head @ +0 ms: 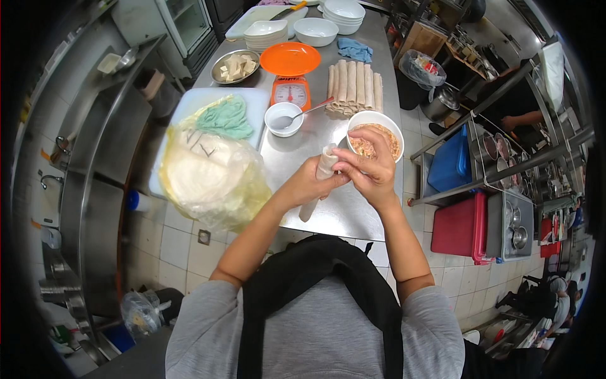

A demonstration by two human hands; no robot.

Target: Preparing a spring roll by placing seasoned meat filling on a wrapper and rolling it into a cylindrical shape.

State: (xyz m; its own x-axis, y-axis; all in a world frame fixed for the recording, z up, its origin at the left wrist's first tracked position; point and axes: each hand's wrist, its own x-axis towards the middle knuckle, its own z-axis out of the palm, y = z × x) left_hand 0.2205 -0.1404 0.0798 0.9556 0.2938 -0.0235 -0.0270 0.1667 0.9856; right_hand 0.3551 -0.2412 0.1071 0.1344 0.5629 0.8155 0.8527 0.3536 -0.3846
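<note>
My left hand (310, 182) is wrapped around a pale rolled spring roll (326, 163), tilted with its lower end poking out below the palm. At its upper end, the fingers of my right hand (371, 168) touch the wrapper. Just beyond my right hand is a white bowl (400, 135) of minced filling (365, 147), partly covered by my fingers. Stacked finished rolls (352, 85) lie behind that bowl. To the left, a plastic bag of round wrappers (203, 173) rests on a white cutting board (163, 142), with a green cloth (227, 118) on top.
An orange kitchen scale (289, 92) stands behind a small white bowl (284, 132) holding a spoon (283, 122). Farther back are a metal bowl of pale chunks (236, 67), stacked white bowls (343, 14), a blue cloth (355, 49) and a yellow-handled knife (288, 11). Metal shelving (502, 173) flanks the right.
</note>
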